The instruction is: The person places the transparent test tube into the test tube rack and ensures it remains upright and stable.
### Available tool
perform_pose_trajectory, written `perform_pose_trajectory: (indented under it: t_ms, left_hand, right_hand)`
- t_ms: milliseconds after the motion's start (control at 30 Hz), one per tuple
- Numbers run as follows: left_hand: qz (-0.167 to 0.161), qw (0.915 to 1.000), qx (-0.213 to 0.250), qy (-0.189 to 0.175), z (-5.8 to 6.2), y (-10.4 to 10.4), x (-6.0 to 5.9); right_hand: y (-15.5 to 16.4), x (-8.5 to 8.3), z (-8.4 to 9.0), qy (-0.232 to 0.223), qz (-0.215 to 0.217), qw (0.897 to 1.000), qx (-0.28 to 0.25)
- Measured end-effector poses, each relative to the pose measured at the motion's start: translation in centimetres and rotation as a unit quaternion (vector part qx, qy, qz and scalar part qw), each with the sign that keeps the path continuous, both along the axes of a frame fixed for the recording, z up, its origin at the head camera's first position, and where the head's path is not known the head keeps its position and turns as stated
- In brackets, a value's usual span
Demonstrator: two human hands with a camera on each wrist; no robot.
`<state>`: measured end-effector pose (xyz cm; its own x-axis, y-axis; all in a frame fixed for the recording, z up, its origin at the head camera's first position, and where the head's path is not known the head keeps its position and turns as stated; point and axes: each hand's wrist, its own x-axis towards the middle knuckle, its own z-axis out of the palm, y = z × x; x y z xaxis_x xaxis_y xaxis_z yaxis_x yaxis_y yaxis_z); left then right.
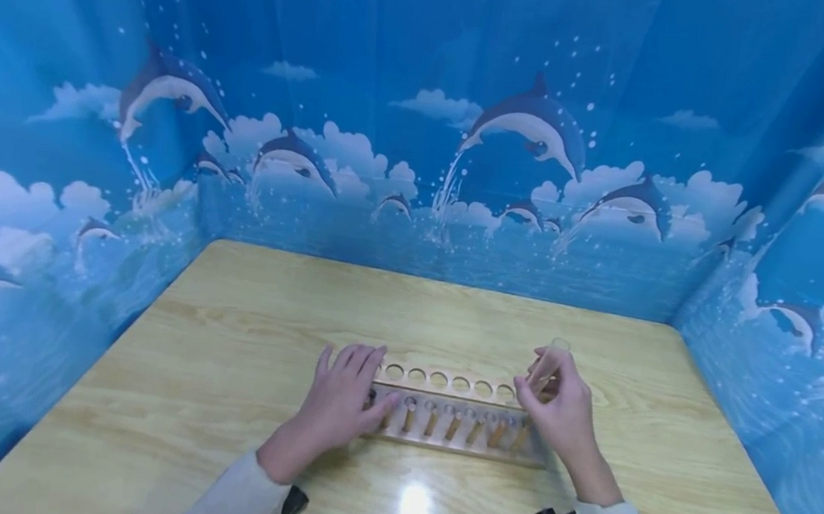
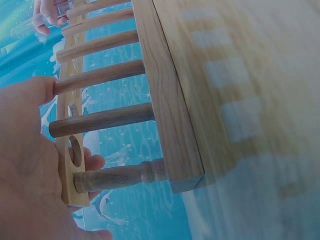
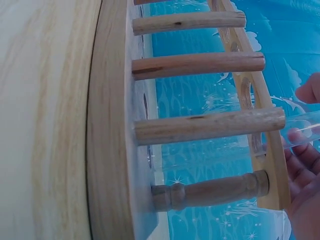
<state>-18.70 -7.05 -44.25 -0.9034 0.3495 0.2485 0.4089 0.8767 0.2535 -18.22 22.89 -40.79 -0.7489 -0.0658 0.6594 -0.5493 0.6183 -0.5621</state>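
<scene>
A wooden test tube rack [image 1: 456, 446], with a row of round holes in its top rail and a row of upright pegs, stands on the table. At its left end, my left hand [image 1: 343, 396] grips the rack, some fingers behind the top rail [image 2: 65, 192] and the thumb by a peg [image 2: 100, 80]. My right hand [image 1: 564, 403] pinches a clear test tube [image 3: 305, 122] near its upper part at the right end. In the right wrist view, the tube passes through a hole in the top rail [image 3: 275, 150] and its lower part runs behind a peg [image 3: 210, 125].
The rack stands on a light wood-grain table [image 1: 264, 300]. Blue curtains [image 1: 419, 48] printed with dolphins and clouds hang behind the table and along both sides. A bright light reflection lies on the table in front of the rack.
</scene>
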Motion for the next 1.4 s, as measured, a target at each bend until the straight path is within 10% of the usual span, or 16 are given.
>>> perform_pose_trajectory:
  t_ms: [467, 933, 1400]
  left_hand:
    - [-0.002, 1.0000, 0.000, -0.008, 0.2, 0.3, 0.2]
    - [-0.015, 0.9996, 0.020, -0.013, -0.1, 0.3, 0.0]
    - [-0.003, 0.9904, 0.138, -0.007, 0.6, -1.3, -0.2]
  right_hand:
    - [-0.3, 1.0, 0.8, -0.049, -0.008, 0.998, -0.047]
    - [1.9, -0.6, -2.1, 0.065, 0.079, 0.990, -0.101]
    - [2.3, -0.8, -2.7, 0.017, -0.001, 0.986, -0.167]
